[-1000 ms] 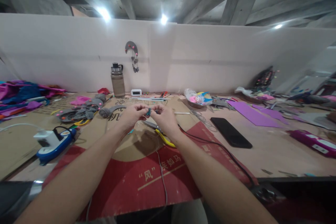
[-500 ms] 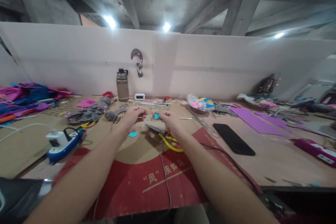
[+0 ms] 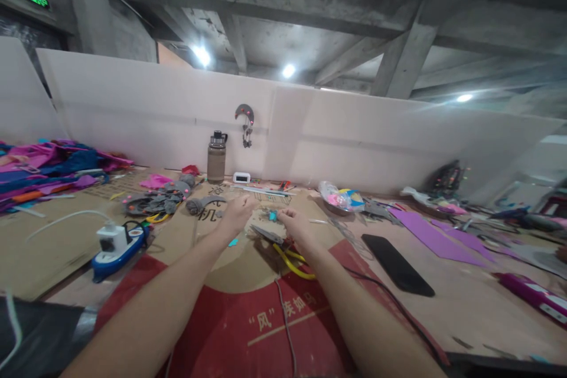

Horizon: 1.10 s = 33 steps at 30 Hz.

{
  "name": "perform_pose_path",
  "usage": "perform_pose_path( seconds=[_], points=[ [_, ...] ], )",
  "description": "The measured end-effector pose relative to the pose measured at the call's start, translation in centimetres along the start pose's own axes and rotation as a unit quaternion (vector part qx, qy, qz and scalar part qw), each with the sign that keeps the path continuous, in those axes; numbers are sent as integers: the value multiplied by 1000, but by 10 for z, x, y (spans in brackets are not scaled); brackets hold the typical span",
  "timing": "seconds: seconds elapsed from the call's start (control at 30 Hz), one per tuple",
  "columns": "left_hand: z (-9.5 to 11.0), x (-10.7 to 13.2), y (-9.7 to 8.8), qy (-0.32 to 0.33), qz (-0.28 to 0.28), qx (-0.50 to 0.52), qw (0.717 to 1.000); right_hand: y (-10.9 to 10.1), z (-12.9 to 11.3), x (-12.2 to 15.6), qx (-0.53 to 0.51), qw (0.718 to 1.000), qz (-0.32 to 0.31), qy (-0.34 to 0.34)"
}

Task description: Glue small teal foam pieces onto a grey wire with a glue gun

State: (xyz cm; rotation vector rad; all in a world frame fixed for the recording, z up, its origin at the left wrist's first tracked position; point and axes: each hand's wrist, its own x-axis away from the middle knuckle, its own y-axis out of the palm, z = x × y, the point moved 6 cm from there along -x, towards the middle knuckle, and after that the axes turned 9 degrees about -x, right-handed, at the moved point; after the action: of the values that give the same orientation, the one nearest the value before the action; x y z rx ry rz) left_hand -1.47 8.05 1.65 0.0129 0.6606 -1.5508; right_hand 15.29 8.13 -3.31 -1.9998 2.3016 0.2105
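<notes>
My right hand [image 3: 296, 225] pinches a small turquoise cut-out piece [image 3: 273, 215] at its fingertips. Left of it, my left hand [image 3: 240, 214] is closed, its fingers curled together and blurred; whatever they may hold cannot be made out. Scissors with yellow handles [image 3: 293, 266] lie on the cardboard [image 3: 225, 277] beside and partly beneath my right wrist, blades apart. Another turquoise piece [image 3: 233, 243] rests on the board below my left hand. A grey roll of material [image 3: 199, 205] lies left of that hand.
A bottle [image 3: 217, 158] and small white clock [image 3: 241, 178] stand at the back. To the right lie a black phone [image 3: 397, 264] and purple sheets [image 3: 432, 236]. A blue-and-white power strip [image 3: 119, 251] with cables sits left, near grey felt pieces [image 3: 157, 199]. A grey cord [image 3: 286, 319] crosses the cardboard.
The camera view has tilted, so the table sits lower in the picture. My left hand has turned, its fingers now more tucked in. The right hand keeps its pinch on the turquoise piece.
</notes>
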Motion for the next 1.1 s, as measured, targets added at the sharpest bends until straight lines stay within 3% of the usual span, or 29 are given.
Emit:
perform_pose_path(
  seconds=[0.1,0.2,0.27,0.6,0.8,0.97,1.1],
  points=[
    [3,0,1,29,7,-80,996,0,1,-1,7,1000,1,-6],
    [3,1,9,47,-39,-98,993,-1,1,-2,14,1000,3,-11],
    [1,2,16,48,-72,-90,992,-1,1,-2,18,1000,4,-15],
    [7,7,18,59,-105,-70,990,0,2,-3,28,999,16,-25],
    [3,6,14,42,-76,-83,993,1,1,-2,23,999,15,-33],
    [-3,0,2,39,-5,-64,997,2,-1,-2,23,999,15,-44],
    [-13,-4,5,2,-24,35,999,1,-1,-3,23,998,22,-46]
  ],
)
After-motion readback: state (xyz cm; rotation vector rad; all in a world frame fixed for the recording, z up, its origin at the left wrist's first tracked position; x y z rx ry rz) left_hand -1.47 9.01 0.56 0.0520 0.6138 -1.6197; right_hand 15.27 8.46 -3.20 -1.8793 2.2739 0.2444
